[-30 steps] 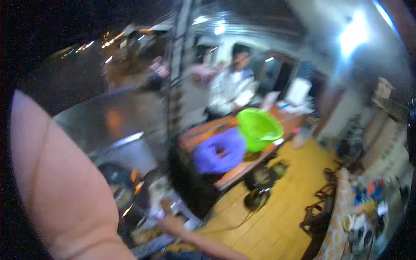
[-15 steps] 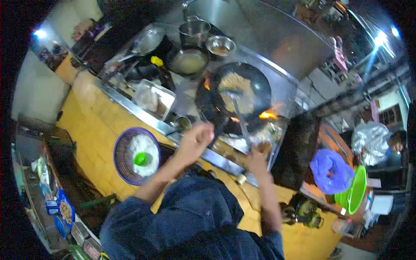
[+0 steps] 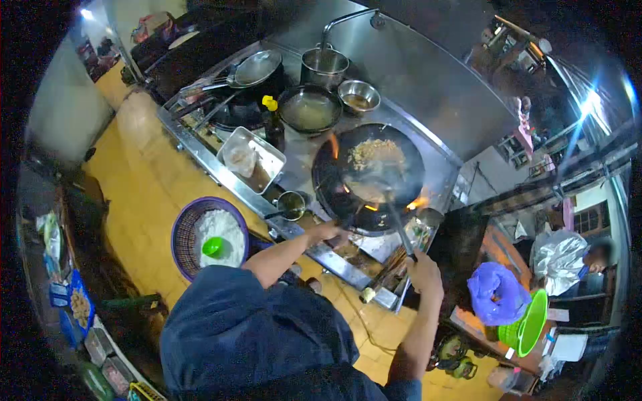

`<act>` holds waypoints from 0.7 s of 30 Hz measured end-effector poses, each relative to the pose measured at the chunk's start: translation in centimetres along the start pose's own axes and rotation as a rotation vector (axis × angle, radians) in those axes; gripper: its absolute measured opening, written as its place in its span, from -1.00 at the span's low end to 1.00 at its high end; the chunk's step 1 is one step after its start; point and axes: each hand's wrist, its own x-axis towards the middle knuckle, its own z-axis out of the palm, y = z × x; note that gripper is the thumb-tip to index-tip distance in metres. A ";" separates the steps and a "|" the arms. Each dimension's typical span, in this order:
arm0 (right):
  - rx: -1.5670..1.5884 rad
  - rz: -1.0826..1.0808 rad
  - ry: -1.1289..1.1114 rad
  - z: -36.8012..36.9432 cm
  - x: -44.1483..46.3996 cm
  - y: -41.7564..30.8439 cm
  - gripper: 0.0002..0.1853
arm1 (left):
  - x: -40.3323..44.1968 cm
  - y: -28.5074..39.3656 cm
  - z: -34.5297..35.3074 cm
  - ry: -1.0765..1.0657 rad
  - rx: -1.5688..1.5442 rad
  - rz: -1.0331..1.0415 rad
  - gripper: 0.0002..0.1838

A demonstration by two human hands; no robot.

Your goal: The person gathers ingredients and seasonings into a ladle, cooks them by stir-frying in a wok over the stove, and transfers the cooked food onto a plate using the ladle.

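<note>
Left hand had shifted to wok's near side, finger state unclear. Right hand had fingers wrapped round utensil; both hands were at wok.

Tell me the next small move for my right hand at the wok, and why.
I'd probably slide the long-handled utensil forward under the food and turn it: your right hand already grips the handle, the food lies mostly toward the far side of the wok, and flames show at the rim.
</note>
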 end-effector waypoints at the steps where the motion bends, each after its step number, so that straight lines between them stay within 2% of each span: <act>1: 0.006 -0.001 0.059 3.6 1.5 0.2 -0.57 | 0.3 0.5 0.9 -0.027 -0.141 -0.105 -0.76; 2: 0.011 -0.002 0.118 7.0 3.1 0.2 -0.57 | -0.3 0.9 2.0 -0.293 -0.432 0.008 -0.72; 3: 0.147 0.127 0.164 10.7 4.6 -0.5 -0.56 | -3.6 5.6 4.3 0.047 -0.169 -0.262 -0.70; 4: 0.168 0.116 0.149 11.0 4.3 -1.2 -0.56 | -1.8 3.6 4.3 0.113 -0.176 -0.244 -0.72; 5: 0.183 0.097 0.140 10.7 3.9 -1.6 -0.55 | -1.4 3.3 6.1 0.266 -0.107 -0.227 -0.75; 6: 0.169 0.018 0.110 8.3 2.6 -0.1 -0.56 | 1.2 0.3 6.5 0.163 -0.407 -0.108 -0.76; 7: 0.157 -0.061 0.081 5.9 1.4 1.3 -0.56 | -1.7 5.4 11.1 0.416 -0.468 -0.214 -0.82; 8: 0.117 0.065 -0.058 0.5 -1.5 -0.7 -0.59 | -5.3 9.3 12.8 0.110 -0.685 -0.106 -0.86; 9: 0.068 -0.058 0.009 -0.7 -2.3 0.9 -0.61 | -7.6 11.7 13.4 -0.080 -0.544 -0.067 -0.78; 10: 0.012 -0.178 0.083 -1.9 -3.2 2.4 -0.63 | -10.0 14.1 14.2 -0.078 -0.573 -0.150 -0.80; 11: 0.096 -0.106 -0.004 -2.1 -3.6 2.1 -0.63 | -11.8 14.8 14.7 -0.073 -0.609 -0.247 -0.82; 12: 0.175 -0.028 -0.085 -2.3 -4.1 1.7 -0.62 | -10.8 13.7 13.1 -0.133 -0.589 -0.233 -0.83; 13: 0.221 0.061 -0.184 -2.3 -4.6 0.7 -0.60 | -7.5 10.8 10.0 -0.227 -0.738 -0.328 -0.80; 15: 0.221 0.041 -0.148 -1.1 -5.8 -0.5 -0.60 | -9.0 11.2 8.7 0.136 -0.510 -0.332 -0.79; 17: 0.216 0.024 -0.135 0.3 -6.4 -0.6 -0.59 | -10.0 8.9 9.4 0.215 -0.316 -0.309 -0.83; 19: 0.226 0.080 -0.102 -0.6 -6.8 -1.9 -0.58 | -12.7 7.5 12.5 0.030 -0.213 -0.167 -0.78; 21: 0.277 0.003 0.047 2.0 -6.3 -0.3 -0.52 | -13.9 8.7 14.1 -0.044 -0.259 -0.336 -0.77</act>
